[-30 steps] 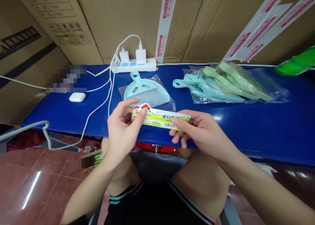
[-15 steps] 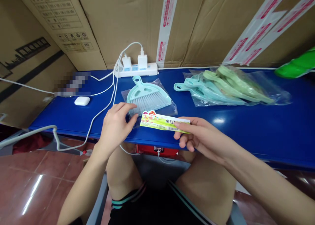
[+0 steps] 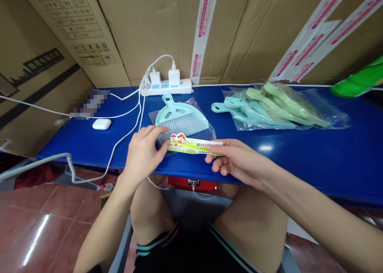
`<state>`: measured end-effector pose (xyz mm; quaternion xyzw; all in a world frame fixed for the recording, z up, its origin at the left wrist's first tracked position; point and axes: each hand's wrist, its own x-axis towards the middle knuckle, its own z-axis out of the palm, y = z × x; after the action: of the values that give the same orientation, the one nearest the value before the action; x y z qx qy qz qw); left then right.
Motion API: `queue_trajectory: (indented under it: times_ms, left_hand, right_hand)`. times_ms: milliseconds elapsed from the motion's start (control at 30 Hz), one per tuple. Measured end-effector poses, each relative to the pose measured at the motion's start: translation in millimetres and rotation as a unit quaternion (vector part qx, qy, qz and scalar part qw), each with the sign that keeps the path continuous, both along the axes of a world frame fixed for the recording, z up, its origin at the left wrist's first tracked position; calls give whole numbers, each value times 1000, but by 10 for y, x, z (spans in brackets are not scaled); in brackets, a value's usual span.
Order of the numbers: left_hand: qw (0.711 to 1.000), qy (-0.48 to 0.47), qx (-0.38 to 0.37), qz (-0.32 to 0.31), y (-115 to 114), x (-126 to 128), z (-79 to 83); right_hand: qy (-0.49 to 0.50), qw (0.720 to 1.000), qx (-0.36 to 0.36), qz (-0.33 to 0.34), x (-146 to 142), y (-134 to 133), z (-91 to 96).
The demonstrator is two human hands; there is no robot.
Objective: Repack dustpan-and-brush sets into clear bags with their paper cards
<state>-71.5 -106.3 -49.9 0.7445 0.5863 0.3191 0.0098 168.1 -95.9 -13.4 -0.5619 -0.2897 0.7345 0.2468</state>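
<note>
Between the thumb and fingers of my right hand (image 3: 236, 157) is a printed cardboard header card (image 3: 185, 144), yellow-green and white with red mushrooms on its left end. My left hand (image 3: 146, 149) is at the card's left end, thumb and index finger apart; I cannot tell whether the thumb touches the card. Just behind the card, a light blue dustpan (image 3: 168, 101) with a small brush (image 3: 185, 123) lies on a clear plastic bag (image 3: 211, 131) or inside it. My left fingers and the card cover the bag's near edge.
Bagged dustpan sets, blue (image 3: 248, 109) and green (image 3: 284, 101), lie to the right on the blue table (image 3: 299, 157). A power strip (image 3: 167, 87) with chargers stands behind. White cables (image 3: 119, 139) and a white earbud case (image 3: 101, 124) are left. Cardboard boxes (image 3: 167, 26) wall the back.
My right hand has brought the card a little to the left, and its left end now meets my left fingertips. The dustpan and brush have stayed in place.
</note>
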Motion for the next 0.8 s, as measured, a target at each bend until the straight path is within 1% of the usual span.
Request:
queue_trajectory:
  times_ms: [233, 367, 600, 800]
  left_hand:
    - [1000, 31, -1, -3, 12, -19, -31]
    - [1000, 20, 15, 11, 45, 7, -55]
    - [999, -3, 36, 19, 23, 51, -89]
    - [999, -18, 35, 26, 5, 45, -100]
  right_hand:
    - [4, 1000, -4, -11, 77, -34, -46]
    - [22, 1000, 10, -6, 85, -10, -59]
    - [17, 1000, 22, -3, 16, 92, -3]
    - [12, 1000, 8, 16, 85, 34, 20]
